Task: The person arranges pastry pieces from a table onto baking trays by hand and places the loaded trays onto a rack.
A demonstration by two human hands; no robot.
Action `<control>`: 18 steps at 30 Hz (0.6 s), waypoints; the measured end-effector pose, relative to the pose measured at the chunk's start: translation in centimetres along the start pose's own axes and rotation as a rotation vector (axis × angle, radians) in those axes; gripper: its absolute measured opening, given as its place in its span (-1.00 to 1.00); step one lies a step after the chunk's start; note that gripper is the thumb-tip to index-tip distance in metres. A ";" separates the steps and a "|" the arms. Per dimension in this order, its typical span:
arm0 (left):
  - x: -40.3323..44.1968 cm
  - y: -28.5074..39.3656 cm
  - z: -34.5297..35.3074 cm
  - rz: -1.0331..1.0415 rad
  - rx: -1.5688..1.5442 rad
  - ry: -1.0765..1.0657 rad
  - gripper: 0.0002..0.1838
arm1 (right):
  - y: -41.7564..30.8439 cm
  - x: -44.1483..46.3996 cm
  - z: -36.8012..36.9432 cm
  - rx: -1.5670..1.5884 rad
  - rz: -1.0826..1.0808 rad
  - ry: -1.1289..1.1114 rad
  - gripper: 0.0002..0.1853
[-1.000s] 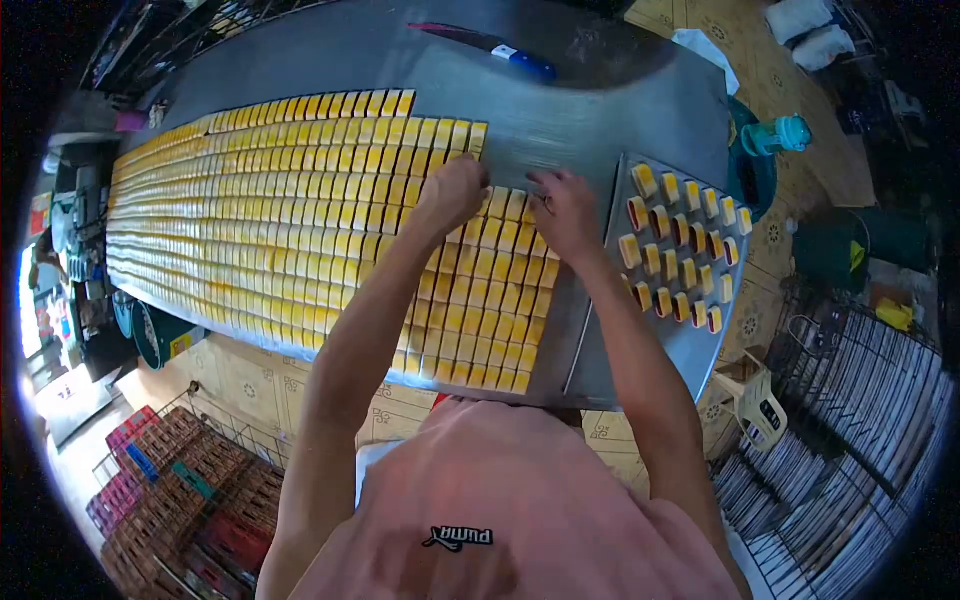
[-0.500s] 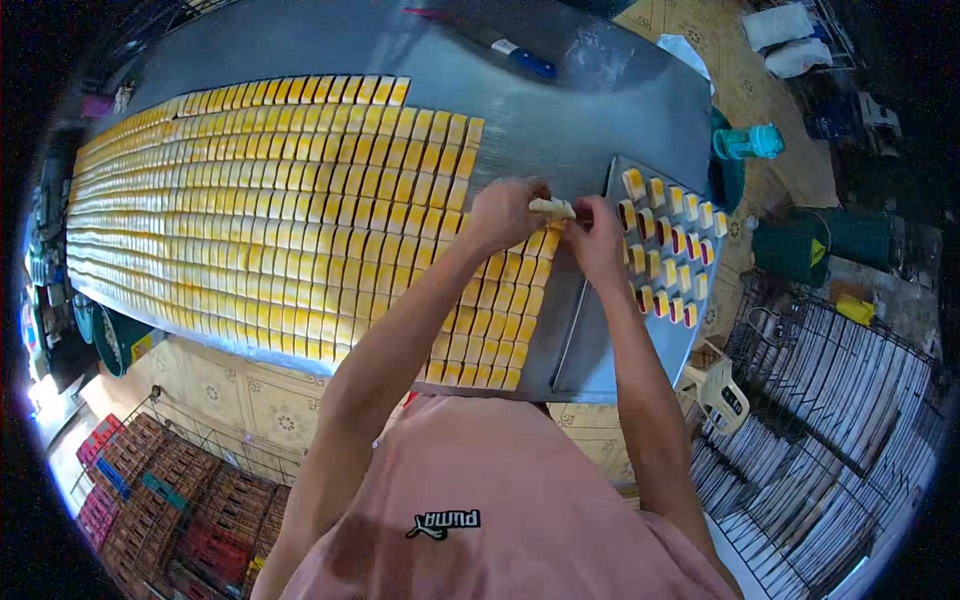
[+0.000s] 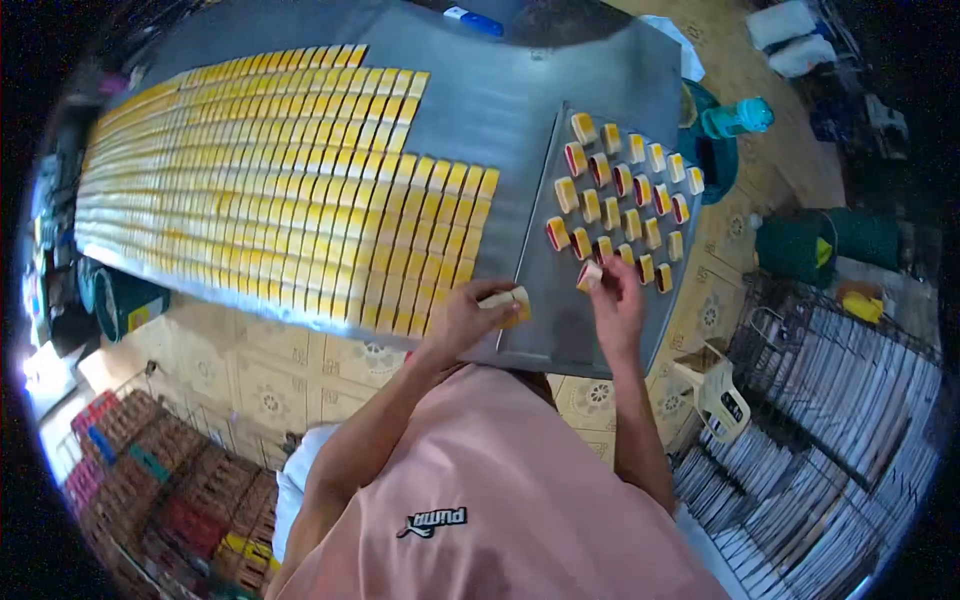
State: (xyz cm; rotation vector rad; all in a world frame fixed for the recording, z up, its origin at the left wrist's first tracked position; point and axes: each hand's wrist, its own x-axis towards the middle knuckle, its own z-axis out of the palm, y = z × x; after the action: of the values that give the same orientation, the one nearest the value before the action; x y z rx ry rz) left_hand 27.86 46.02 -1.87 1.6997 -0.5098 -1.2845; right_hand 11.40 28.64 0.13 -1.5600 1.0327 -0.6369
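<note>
My left hand [image 3: 463,322] is closed around a few pale, yellow-topped pastry pieces [image 3: 517,298] near the tray's left edge. Over the tray's near part, my right hand [image 3: 618,308] pinches one small pastry piece [image 3: 589,274] with a dark red side, thumb against fingers. Rows of pastry pieces [image 3: 600,170] stand spaced apart on the metal baking tray [image 3: 550,335], some showing red sides and others pale ones. To the left, a large block of yellow-topped pastry strips [image 3: 300,180], cut into short pieces, lies in tight rows on the metal table [image 3: 480,110].
A blue-and-white handled tool [image 3: 475,20] lies at the table's far side. Beyond the tray stand a green bin [image 3: 705,150] and a turquoise container [image 3: 740,118]. A cream plastic chair [image 3: 715,395], a wire rack of trays [image 3: 840,380] and stacked crates [image 3: 170,490] surround the table.
Both hands have come apart and nearer my body. My right hand now holds one piece over the tray, where the nearest rows have grown. The view has shifted.
</note>
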 end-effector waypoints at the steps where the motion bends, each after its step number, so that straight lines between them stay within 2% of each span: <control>1: -0.6 0.1 0.2 -0.014 -0.114 0.026 -0.47 | -1.0 0.9 -0.5 -0.165 -0.007 -0.147 -0.76; 2: -1.0 0.1 0.7 -0.016 -0.098 0.050 -0.47 | -0.5 1.6 -0.2 -0.140 -0.012 -0.161 -0.76; 4: -2.0 -0.4 2.4 -0.053 -0.188 0.190 -0.50 | 0.7 2.6 0.6 -0.350 -0.266 -0.478 -0.73; 5: -2.2 -0.8 3.3 -0.061 -0.194 0.210 -0.50 | 1.6 2.8 1.0 -0.343 -0.268 -0.500 -0.73; 7: -2.1 -1.2 4.7 -0.017 -0.258 0.172 -0.54 | 2.2 2.6 1.8 -0.519 -0.555 -0.429 -0.69; 8: -2.1 -1.2 5.5 -0.007 -0.269 0.196 -0.54 | 2.0 2.3 1.1 -0.515 -0.576 -0.448 -0.69; 10: -2.4 0.1 7.1 0.023 -0.130 0.246 -0.58 | -0.5 0.2 -1.2 -0.224 -0.202 -0.452 -0.70; 11: -2.7 1.0 7.5 -0.020 -0.097 0.215 -0.59 | 0.5 -0.1 -2.5 -0.289 -0.305 -0.561 -0.69; 12: -2.5 0.7 8.1 -0.012 -0.112 0.215 -0.59 | 1.0 -0.6 -3.3 -0.304 -0.312 -0.566 -0.69; 14: -1.6 -0.4 9.4 0.132 -0.085 0.123 -0.56 | 1.9 -1.1 -5.0 -0.208 -0.134 -0.685 -0.72; 15: -1.1 -0.6 9.9 0.141 -0.102 0.130 -0.56 | 2.0 -0.7 -5.0 -0.197 -0.069 -0.616 -0.74; 16: -0.9 -1.1 10.2 0.087 -0.175 0.260 -0.56 | 2.1 0.1 -4.9 -0.205 -0.074 -0.631 -0.74; 17: -1.0 -1.7 10.4 0.021 -0.243 0.387 -0.55 | 2.4 0.9 -4.4 -0.240 -0.165 -0.553 -0.75; 18: -1.1 -2.4 10.3 0.006 -0.245 0.394 -0.55 | 2.7 1.6 -3.8 -0.270 -0.250 -0.470 -0.76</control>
State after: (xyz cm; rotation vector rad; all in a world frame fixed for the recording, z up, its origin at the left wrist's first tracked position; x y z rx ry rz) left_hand 17.61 43.71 -3.68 1.6819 -0.1195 -0.9304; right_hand 8.25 25.41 -1.73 -1.9754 0.5896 -0.2762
